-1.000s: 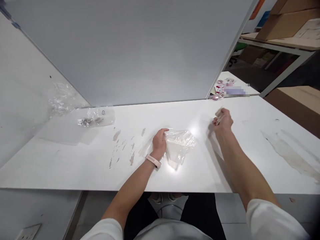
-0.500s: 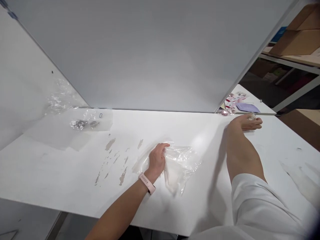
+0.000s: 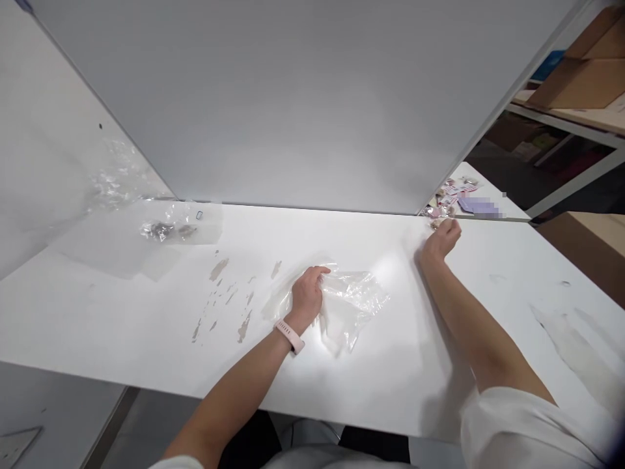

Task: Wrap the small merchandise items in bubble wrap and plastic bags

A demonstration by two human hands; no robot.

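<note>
My left hand, with a pale pink band at the wrist, is closed on a crumpled clear plastic bag that lies on the white table. The bag spreads out to both sides of the hand. My right hand is at the table's back edge, by the lower right corner of the grey panel. Its fingers are curled, and what they hold, if anything, is hidden. Just beyond it lie small clear packets, red-and-white labels and a purple packet.
Clear bags with dark items lie at the back left. More clear plastic leans on the left wall. Cardboard boxes stand right of the table, near a shelf. Worn patches mark the tabletop.
My right hand has moved left, from the right part of the back edge to the small packets by the panel's corner. My left hand stays on the bag. The view has shifted slightly.
</note>
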